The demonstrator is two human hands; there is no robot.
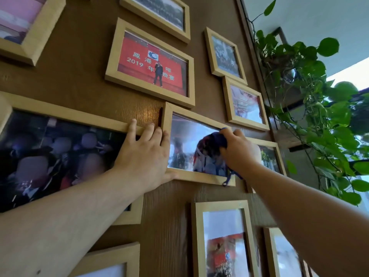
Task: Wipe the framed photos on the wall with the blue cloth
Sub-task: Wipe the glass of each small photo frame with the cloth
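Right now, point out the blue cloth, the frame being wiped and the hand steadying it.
blue cloth [218, 139]: head view, bunched part under the right hand.
frame being wiped [196, 179]: head view, bottom wooden rail.
left hand [147, 156]: head view, back of the hand.

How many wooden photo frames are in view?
11 frames: two at top, red-photo centre, two upper right, large left, wiped one, one behind right hand, three below. Others possibly off-frame.

Brown wood-grain wall [83, 62], hung with light wooden framed photos: large dark group picture [60, 154] at left, red banquet picture [151, 62] above centre, glossy centre frame [195, 148], smaller frames [246, 104] at right, portrait frame [224, 236] below.
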